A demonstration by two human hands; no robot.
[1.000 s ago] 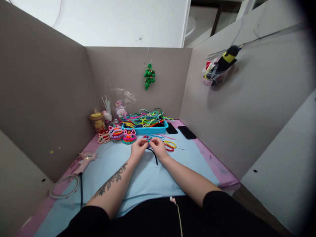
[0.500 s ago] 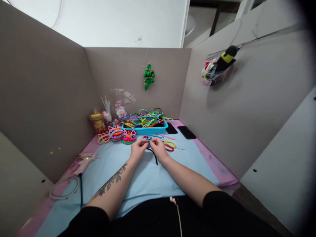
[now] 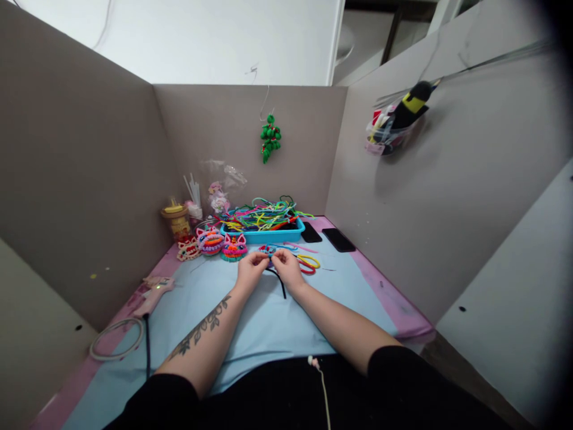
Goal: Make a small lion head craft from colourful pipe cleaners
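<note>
Both hands meet over the middle of the blue cloth point(image 3: 242, 322). My left hand point(image 3: 252, 267) pinches a black pipe cleaner point(image 3: 281, 283) near its upper end. My right hand point(image 3: 286, 266) pinches it too, fingertips almost touching the left ones. The pipe cleaner's free end curves down toward me between the wrists. Just behind the fingers lies a small blue and red fuzzy piece point(image 3: 267, 248), partly hidden. Scissors with yellow and red handles point(image 3: 310, 263) rest right of my right hand. Left of my left hand stands a pink fuzzy animal head point(image 3: 234, 248) with a horn.
A blue tray point(image 3: 264, 237) heaped with coloured pipe cleaners stands at the back. Two phones point(image 3: 339, 240) lie right of it. More fuzzy heads point(image 3: 210, 242) sit left, and a pink glue gun point(image 3: 154, 295) with its cable lies nearer. Partition walls point(image 3: 250, 137) enclose three sides.
</note>
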